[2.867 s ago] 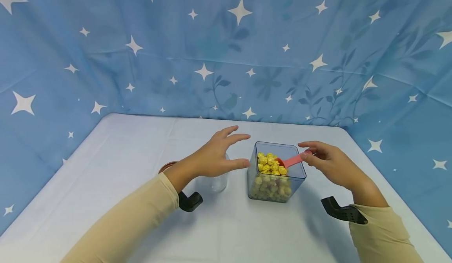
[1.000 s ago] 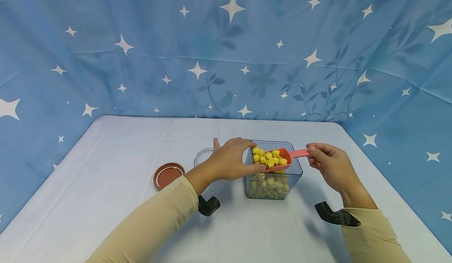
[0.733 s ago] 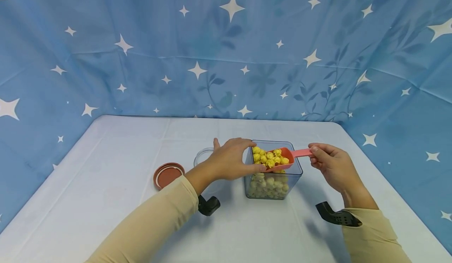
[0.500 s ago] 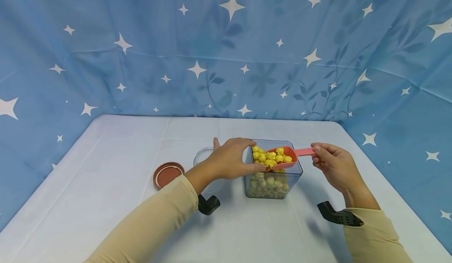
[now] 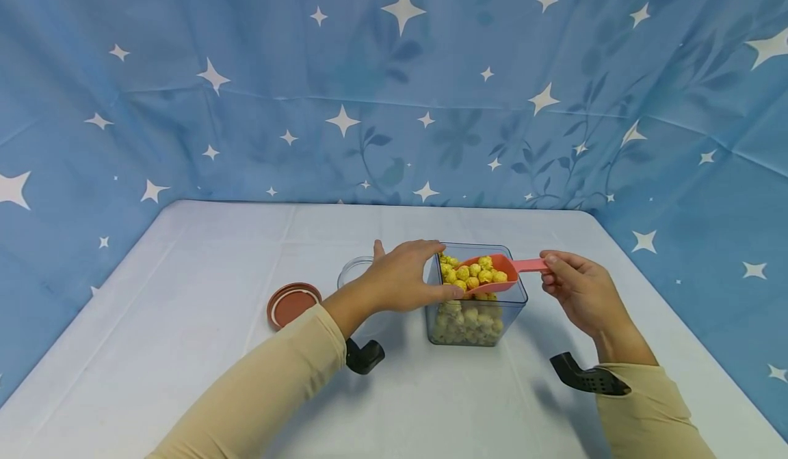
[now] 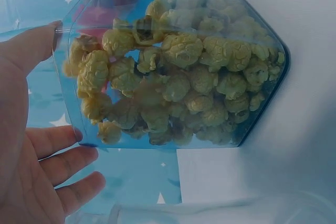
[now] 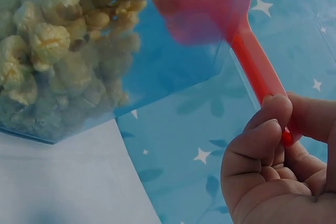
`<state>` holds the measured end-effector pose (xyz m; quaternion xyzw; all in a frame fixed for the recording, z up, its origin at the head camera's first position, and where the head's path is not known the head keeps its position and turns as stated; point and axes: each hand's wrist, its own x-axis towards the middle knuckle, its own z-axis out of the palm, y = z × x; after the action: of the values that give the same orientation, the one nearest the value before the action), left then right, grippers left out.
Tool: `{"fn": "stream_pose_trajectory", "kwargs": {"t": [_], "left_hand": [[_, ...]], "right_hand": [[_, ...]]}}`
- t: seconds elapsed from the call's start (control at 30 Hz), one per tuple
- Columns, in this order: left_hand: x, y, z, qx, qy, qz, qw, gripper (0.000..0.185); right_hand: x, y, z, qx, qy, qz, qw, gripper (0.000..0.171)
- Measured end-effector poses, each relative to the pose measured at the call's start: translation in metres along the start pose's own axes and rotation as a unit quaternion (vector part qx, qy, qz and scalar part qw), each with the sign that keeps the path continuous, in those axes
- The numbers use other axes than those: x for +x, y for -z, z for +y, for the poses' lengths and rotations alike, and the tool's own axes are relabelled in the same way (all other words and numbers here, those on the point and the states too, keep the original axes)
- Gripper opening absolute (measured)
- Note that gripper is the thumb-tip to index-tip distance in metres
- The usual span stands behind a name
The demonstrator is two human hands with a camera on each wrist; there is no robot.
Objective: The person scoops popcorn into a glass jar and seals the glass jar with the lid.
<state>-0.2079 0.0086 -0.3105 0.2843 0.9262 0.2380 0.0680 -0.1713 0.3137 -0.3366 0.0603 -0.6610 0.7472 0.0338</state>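
Observation:
A clear blue-tinted square container (image 5: pixel 514 303) of yellow popcorn (image 5: pixel 468 322) stands mid-table. My left hand (image 5: pixel 406 278) grips its left wall, thumb on the near side and fingers over the far rim. My right hand (image 5: pixel 569 284) pinches the handle of a pink scoop (image 5: pixel 500 268), which is heaped with popcorn and held level at the container's rim. In the left wrist view the container (image 6: pixel 252 124) fills the frame beside my left hand (image 6: pixel 31 145). In the right wrist view my right hand's fingers (image 7: pixel 268 135) curl round the scoop handle (image 7: pixel 257 72) beside the container (image 7: pixel 168 72).
A clear round jar (image 5: pixel 352 273) stands just left of the container, partly hidden behind my left hand. Its red-brown lid (image 5: pixel 294 304) lies flat further left. The white table (image 5: pixel 185 349) is walled by a blue starred cloth (image 5: pixel 394 89) on three sides.
My left hand came down onto the container's left wall. The scoop rose out of the popcorn with a full load and has drifted slightly up and right over the last second.

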Motion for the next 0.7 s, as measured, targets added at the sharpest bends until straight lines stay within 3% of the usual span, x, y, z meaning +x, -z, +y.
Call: {"fn": "stream_pose_trajectory", "kwargs": {"t": [0.7], "left_hand": [[-0.0008,0.0018,0.0003,-0.017,-0.004,0.002,0.9999,0.083]], "right_hand": [[0.0001,0.0058,-0.0027,0.048,0.01,0.007,0.999,0.019]]}}
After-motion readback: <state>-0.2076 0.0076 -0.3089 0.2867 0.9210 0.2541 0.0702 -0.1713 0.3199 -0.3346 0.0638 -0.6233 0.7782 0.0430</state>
